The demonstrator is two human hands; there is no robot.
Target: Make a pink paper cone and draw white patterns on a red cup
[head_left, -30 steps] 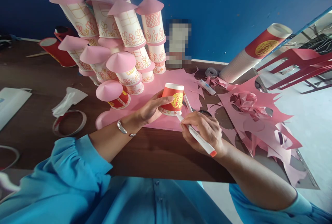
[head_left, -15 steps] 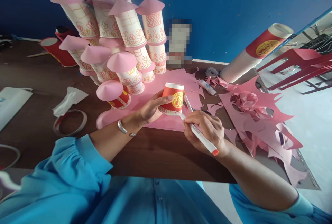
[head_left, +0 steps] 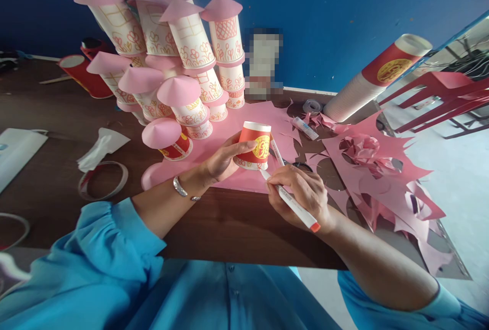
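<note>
A red paper cup with a gold emblem is upside down in my left hand, thumb across its front. Small drawn marks show on the white band near its lower rim. My right hand grips a white marker with an orange-red end, its tip at or very near that band. Behind the cup, a second white marker reaches toward my right hand; whether the hand touches it I cannot tell. Pink paper lies beneath. A pink-coned cup stands to the left.
Several decorated paper-cup towers with pink cones stand at the back left. A tall cup stack leans at the right, behind pink paper scraps. Tape rolls, a glue tube and dark scissor-like loops are around.
My right hand and its marker have shifted slightly left, the tip moving along the cup's lower edge. My left hand and the cup have barely moved.
</note>
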